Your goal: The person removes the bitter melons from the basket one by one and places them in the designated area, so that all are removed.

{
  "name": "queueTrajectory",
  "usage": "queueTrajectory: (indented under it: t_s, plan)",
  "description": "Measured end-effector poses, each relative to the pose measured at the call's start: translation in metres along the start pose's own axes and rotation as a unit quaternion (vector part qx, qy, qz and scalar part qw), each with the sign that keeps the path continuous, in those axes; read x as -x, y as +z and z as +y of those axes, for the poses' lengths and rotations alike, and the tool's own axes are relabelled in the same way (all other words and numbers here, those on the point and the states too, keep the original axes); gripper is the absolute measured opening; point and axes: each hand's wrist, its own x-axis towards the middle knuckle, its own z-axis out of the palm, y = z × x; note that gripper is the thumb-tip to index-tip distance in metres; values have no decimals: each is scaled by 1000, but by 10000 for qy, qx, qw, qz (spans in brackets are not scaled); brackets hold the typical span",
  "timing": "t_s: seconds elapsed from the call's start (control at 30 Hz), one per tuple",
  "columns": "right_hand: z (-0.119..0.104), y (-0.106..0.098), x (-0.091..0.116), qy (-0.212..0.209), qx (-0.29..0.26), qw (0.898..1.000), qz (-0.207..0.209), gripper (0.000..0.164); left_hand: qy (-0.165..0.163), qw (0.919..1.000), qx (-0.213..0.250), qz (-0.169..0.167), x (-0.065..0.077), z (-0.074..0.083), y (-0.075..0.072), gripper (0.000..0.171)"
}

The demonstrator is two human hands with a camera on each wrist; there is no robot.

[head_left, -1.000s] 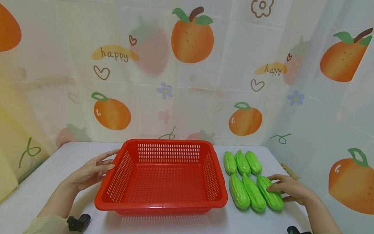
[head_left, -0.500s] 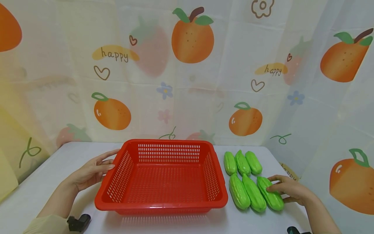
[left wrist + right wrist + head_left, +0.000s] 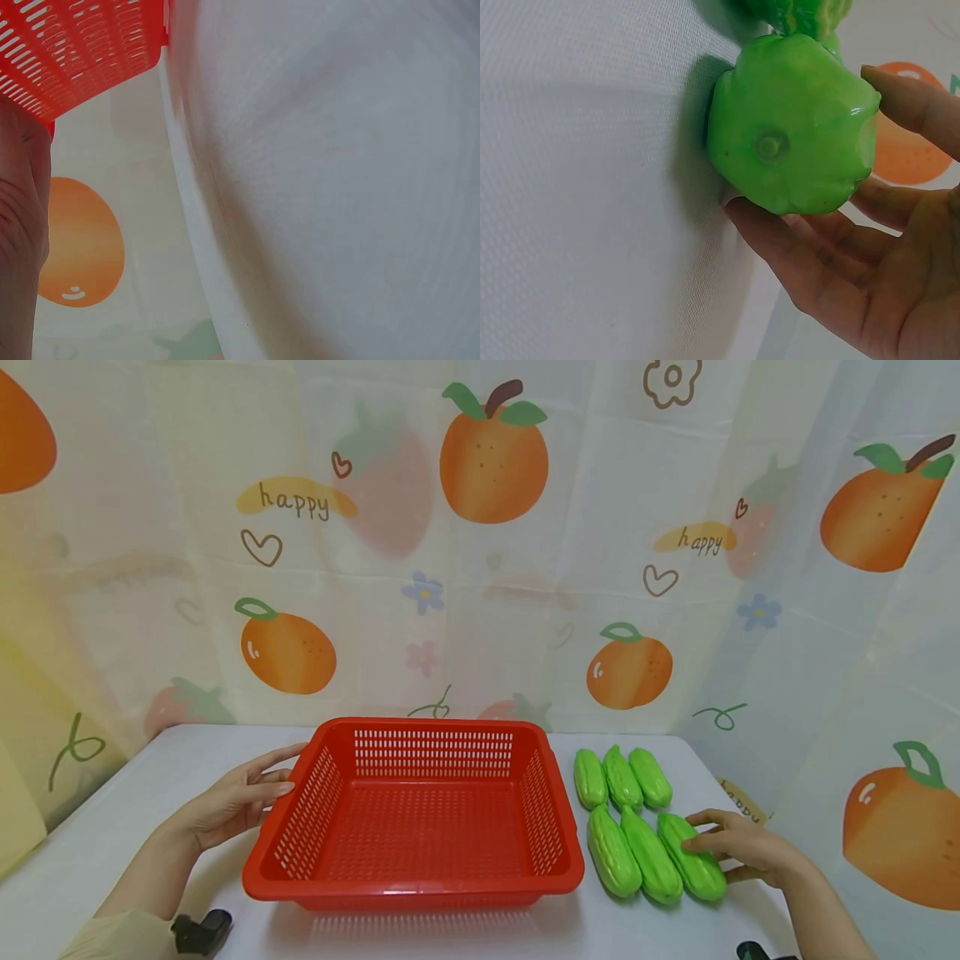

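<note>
A red plastic basket (image 3: 416,887) with slotted sides stands in the middle of the white table. My left hand (image 3: 231,802) is at its left side, thumb and fingertips right at the outer rim with the fingers mostly straight. To the basket's right, glossy green ridged toy vegetables, gourd-like in shape, lie in two rows of three. In the front row, my right hand (image 3: 750,846) holds the rightmost ridged green vegetable (image 3: 686,852). The right wrist view shows that vegetable (image 3: 795,127) end-on, the thumb on one side and the fingers curled under the other.
Beside the held one lie a middle front vegetable (image 3: 651,856) and a left front vegetable (image 3: 613,852). Behind them is the back row (image 3: 622,777). A fruit-printed curtain (image 3: 480,610) hangs behind the white table (image 3: 195,747).
</note>
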Motion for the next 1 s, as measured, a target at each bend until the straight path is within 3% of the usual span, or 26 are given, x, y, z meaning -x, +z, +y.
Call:
queueTrajectory:
  t_s: [1.0]
  plan:
    - [0,1,2,-45,-106,9999,49,69,-31,9999,105,-76,0,0,0,50]
